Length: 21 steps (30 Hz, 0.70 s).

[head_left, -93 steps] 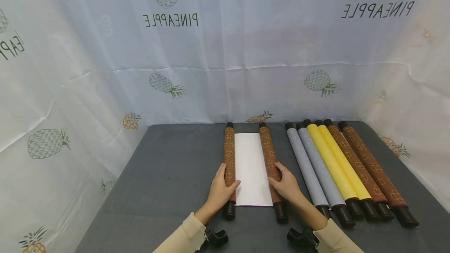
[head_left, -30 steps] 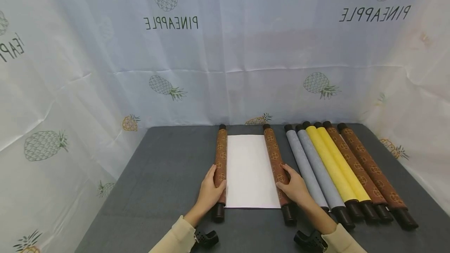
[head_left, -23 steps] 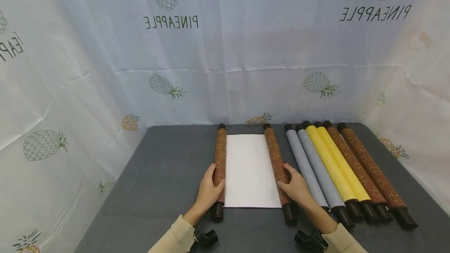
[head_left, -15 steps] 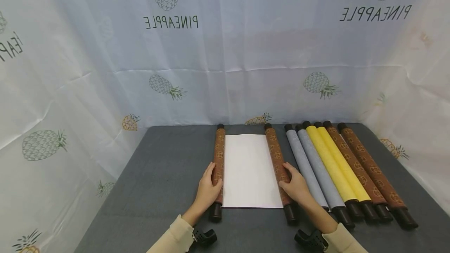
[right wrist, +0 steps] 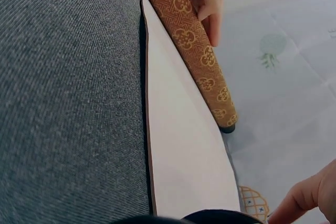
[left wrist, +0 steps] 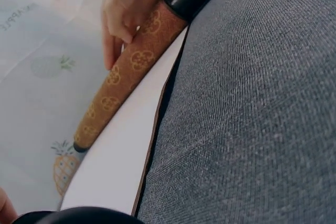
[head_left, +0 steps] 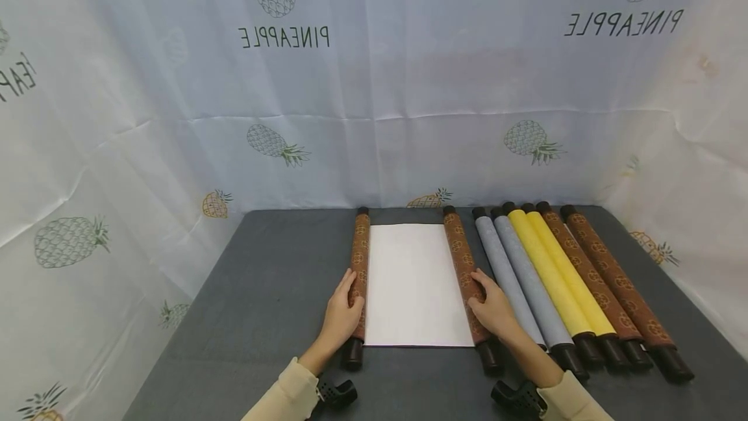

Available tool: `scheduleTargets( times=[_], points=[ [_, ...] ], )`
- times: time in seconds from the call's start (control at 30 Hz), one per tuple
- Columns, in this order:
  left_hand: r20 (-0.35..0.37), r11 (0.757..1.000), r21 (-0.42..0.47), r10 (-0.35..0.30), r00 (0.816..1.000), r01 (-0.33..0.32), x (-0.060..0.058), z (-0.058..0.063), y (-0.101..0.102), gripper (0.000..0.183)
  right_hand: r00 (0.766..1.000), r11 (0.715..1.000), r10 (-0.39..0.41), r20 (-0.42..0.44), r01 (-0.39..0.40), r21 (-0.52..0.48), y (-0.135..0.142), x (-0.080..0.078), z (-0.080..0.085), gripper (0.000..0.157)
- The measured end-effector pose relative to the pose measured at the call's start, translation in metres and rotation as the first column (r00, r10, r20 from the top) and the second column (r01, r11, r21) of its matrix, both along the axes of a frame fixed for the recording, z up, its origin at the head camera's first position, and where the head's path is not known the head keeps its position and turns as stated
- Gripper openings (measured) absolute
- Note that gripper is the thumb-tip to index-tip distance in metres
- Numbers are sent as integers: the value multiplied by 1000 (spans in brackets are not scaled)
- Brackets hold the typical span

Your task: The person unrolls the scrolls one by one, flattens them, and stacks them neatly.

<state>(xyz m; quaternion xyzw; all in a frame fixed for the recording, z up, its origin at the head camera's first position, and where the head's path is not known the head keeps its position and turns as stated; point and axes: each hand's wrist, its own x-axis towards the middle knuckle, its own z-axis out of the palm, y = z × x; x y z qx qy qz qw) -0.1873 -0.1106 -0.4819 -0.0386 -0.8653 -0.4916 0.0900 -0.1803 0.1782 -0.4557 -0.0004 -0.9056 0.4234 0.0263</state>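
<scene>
A brown scroll with a gold flower pattern lies partly unrolled on the table, its blank white sheet (head_left: 418,284) face up between two rolls with black end knobs. My left hand (head_left: 341,314) grips the near half of the left roll (head_left: 360,245), fingers on the outer side and thumb on the inner side. In mirrored fashion my right hand (head_left: 493,309) holds the right roll (head_left: 460,252). The left wrist view has the right roll (left wrist: 131,66) lying along the sheet's edge. From the right wrist, the left roll (right wrist: 194,51) shows with left-hand fingers behind it.
To the right lie several rolled scrolls side by side: grey (head_left: 508,271), yellow (head_left: 552,271) and brown (head_left: 619,284). The nearest grey one is close to my right hand. Dark grey cloth (head_left: 257,304) covers the table. A white pineapple-print curtain (head_left: 374,83) encloses the back and sides.
The rolls have moved apart, the left one leftward and the right one slightly rightward, with both hands staying on them. More of the white sheet is exposed. The other scrolls have stayed put.
</scene>
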Motion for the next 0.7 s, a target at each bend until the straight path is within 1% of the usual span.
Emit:
scheduleTargets(
  times=[0.07,0.3,0.4,0.7],
  points=[
    [8,1000,-4,9,1000,-9,-1,0,-1,57,1000,1000,5,21,-5,1,1,0,1,62],
    [9,999,-35,35,999,-35,-1,0,-5,57,1000,1000,20,11,-20,-2,3,0,1,66],
    [-5,998,-59,32,999,-32,-1,0,-7,60,1000,1000,23,-2,-23,7,4,1,1,67],
    [-35,996,-90,15,999,-18,-1,0,-11,66,1000,999,22,-14,-22,28,6,2,1,66]
  ],
)
